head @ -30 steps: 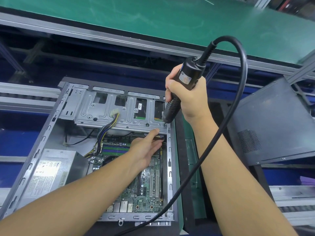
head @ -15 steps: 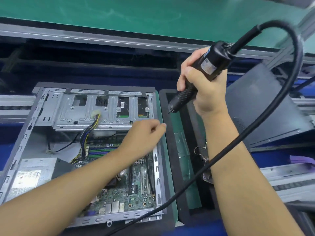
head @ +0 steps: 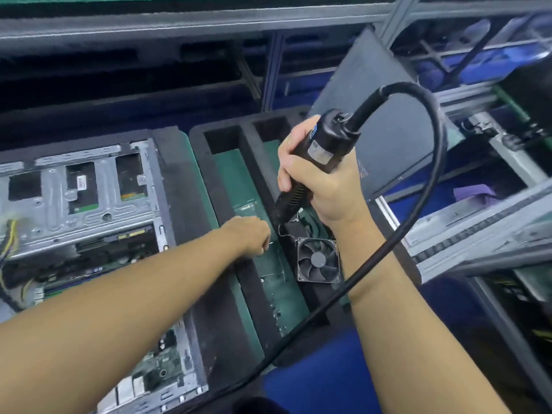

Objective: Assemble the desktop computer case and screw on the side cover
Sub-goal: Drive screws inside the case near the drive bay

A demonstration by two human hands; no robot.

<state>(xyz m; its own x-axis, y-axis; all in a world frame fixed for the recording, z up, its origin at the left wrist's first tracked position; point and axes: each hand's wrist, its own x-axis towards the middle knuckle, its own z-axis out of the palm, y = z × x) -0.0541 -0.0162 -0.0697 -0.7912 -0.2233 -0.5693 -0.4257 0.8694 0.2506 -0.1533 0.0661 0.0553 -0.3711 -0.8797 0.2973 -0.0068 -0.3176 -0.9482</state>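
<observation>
Open computer case [head: 89, 204]: bare sheet metal, silver-grey, dull sheen w/ stamped ribs and holes. Circuit board [head: 155, 363] inside: green, w/ small shiny metal parts. Tray [head: 182, 186] around the case and beside it: black foam, matt, slightly rough, edges scuffed pale; its floor is smooth green mat. Fan [head: 318, 260] in the tray: black plastic, semi-matt. Electric screwdriver [head: 324, 147] in right hand [head: 325, 189]: glossy black plastic body w/ paper-like label, ribbed grip lower down. Its cable [head: 430, 186]: smooth black rubber, slight shine. Side cover [head: 385, 115] behind: dark grey painted metal, matt, w/ perforated patch. Rails [head: 478, 222] at right: brushed aluminium.
</observation>
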